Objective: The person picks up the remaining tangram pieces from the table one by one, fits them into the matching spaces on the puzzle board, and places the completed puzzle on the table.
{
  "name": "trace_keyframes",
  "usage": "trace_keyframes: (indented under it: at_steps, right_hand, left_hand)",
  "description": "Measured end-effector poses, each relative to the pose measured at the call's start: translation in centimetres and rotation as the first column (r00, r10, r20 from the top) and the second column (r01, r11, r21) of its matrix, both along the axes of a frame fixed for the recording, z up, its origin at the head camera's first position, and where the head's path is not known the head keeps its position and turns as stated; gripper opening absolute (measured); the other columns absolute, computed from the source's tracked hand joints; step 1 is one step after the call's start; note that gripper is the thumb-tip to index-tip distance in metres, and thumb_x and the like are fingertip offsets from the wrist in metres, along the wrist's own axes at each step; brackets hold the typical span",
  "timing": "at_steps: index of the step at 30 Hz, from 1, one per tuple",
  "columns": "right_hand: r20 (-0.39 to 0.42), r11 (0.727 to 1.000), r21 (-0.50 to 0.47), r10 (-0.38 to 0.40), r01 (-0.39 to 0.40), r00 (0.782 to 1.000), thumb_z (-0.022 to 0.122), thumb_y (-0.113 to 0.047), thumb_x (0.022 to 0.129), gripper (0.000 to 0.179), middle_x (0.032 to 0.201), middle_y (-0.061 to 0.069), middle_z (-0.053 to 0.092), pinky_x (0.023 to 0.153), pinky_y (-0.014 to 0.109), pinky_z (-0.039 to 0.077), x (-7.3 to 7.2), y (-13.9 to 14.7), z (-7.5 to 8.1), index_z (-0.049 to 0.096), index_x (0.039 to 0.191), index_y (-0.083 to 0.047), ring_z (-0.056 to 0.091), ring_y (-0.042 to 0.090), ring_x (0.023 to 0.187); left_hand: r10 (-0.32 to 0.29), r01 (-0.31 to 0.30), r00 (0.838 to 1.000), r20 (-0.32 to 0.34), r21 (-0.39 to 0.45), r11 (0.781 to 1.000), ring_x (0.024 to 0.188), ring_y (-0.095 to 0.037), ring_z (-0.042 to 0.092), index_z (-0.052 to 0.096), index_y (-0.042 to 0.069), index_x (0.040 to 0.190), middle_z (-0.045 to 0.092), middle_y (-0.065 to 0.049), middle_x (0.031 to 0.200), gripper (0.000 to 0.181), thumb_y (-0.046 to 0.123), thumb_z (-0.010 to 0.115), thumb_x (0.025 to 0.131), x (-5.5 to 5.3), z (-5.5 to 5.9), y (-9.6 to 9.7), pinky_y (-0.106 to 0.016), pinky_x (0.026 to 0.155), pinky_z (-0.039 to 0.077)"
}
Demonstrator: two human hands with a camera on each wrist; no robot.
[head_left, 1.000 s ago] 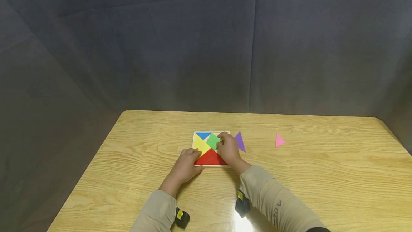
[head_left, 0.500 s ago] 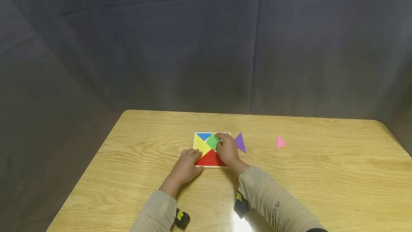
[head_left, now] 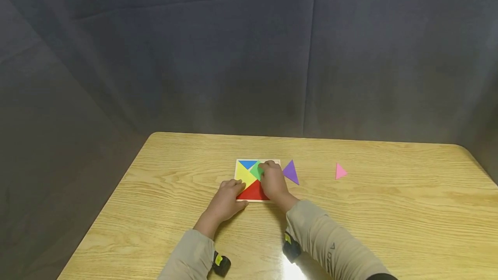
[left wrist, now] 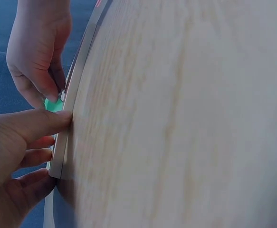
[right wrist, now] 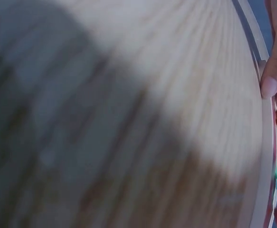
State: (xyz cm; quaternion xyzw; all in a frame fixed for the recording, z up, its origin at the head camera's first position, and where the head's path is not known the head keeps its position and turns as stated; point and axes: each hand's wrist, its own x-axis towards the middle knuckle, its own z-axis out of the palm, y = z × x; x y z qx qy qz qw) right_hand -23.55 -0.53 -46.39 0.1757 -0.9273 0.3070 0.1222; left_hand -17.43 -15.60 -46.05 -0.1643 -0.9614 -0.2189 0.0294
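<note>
A wooden tangram tray (head_left: 253,201) lies on the table, with a blue triangle (head_left: 247,164), a yellow triangle (head_left: 243,176) and a red triangle (head_left: 253,192) set in it. My left hand (head_left: 225,200) grips the tray at its near left corner; in the left wrist view the thumb (left wrist: 57,121) presses on the near edge. Over the right half of the tray, my right hand (head_left: 274,182) pinches a green square piece (head_left: 254,170). The fingers cover part of that piece, and the hand hides the tray's right side.
Just right of the tray lies a purple triangle (head_left: 292,173). Farther right on the wooden table (head_left: 408,193) is a small pink triangle (head_left: 341,171). A dark cloth (head_left: 233,55) hangs behind the table's far edge.
My right fingers have shifted slightly left over the green square, covering more of it. My left hand stays at the tray's corner. The head view has shifted a little.
</note>
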Motion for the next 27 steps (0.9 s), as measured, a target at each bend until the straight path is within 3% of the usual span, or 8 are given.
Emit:
trace_keyframes:
  at_steps: [15,27]
  right_hand:
    - [-0.019,0.978,0.209,0.021,-0.017,1.000,0.061,-0.007,0.077,0.023,0.094,0.012,0.059,0.079,0.034,0.037,0.28,0.05,-0.13,0.064,0.100,-0.005,0.049,0.027,0.089]
    - [-0.099,0.937,0.343,0.109,-0.069,0.989,0.057,-0.006,0.078,0.008,0.078,0.006,0.051,0.065,0.029,0.043,0.38,0.11,-0.08,0.064,0.076,-0.008,0.047,0.022,0.073]
  left_hand:
    - [-0.004,0.004,1.000,0.006,0.001,1.000,0.108,-0.030,0.040,0.053,-0.003,0.115,0.049,-0.015,0.117,0.049,0.023,0.066,0.075,0.04,0.06,0.03,-0.037,0.089,0.036]
    - [-0.014,0.014,1.000,-0.002,0.007,1.000,0.107,-0.031,0.040,0.053,-0.003,0.114,0.049,-0.016,0.116,0.049,0.022,0.066,0.075,0.25,0.06,-0.17,-0.037,0.089,0.036]
